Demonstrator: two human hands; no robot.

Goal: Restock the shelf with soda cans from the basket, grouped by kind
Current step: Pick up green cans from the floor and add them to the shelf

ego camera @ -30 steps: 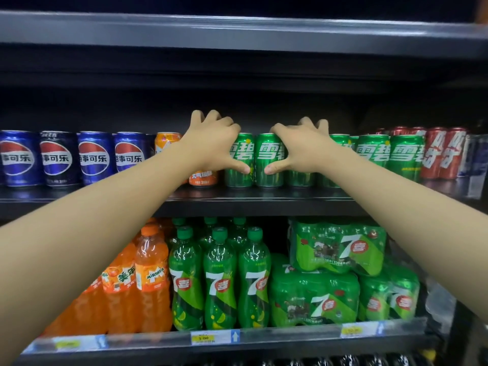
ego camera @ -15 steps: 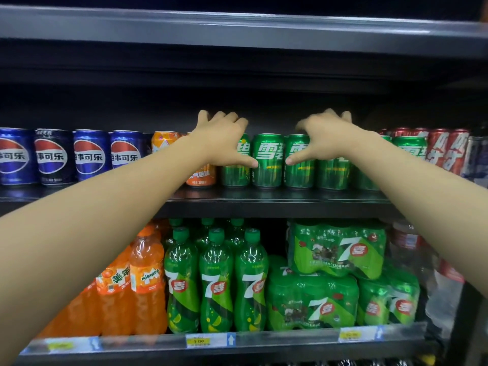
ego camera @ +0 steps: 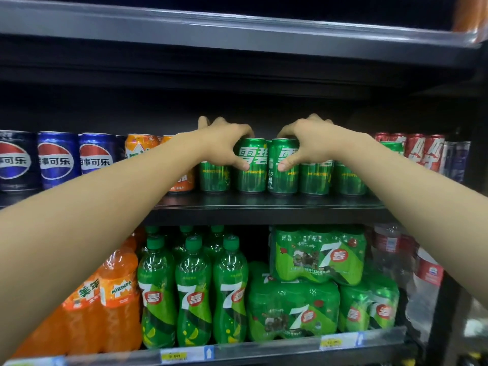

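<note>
A row of green Sprite cans (ego camera: 315, 178) stands on the dark middle shelf (ego camera: 264, 204). My left hand (ego camera: 224, 143) grips the top of one green can (ego camera: 250, 170), thumb on its front. My right hand (ego camera: 309, 143) grips the top of the neighbouring green can (ego camera: 282, 178) the same way. The two cans stand side by side, nearly touching. Orange cans (ego camera: 141, 146) and blue Pepsi cans (ego camera: 96, 154) stand to the left, red cola cans (ego camera: 427, 151) to the right. The basket is out of view.
The shelf board above (ego camera: 237, 30) hangs close over the cans. On the lower shelf stand orange Mirinda bottles (ego camera: 118, 299), green 7-Up bottles (ego camera: 194, 294), wrapped 7-Up packs (ego camera: 317, 254) and clear water bottles (ego camera: 422, 273). Price tags (ego camera: 184, 355) line its front edge.
Both hands have come closer together along the green row. The right hand slid left, and the two gripped cans now stand next to each other.
</note>
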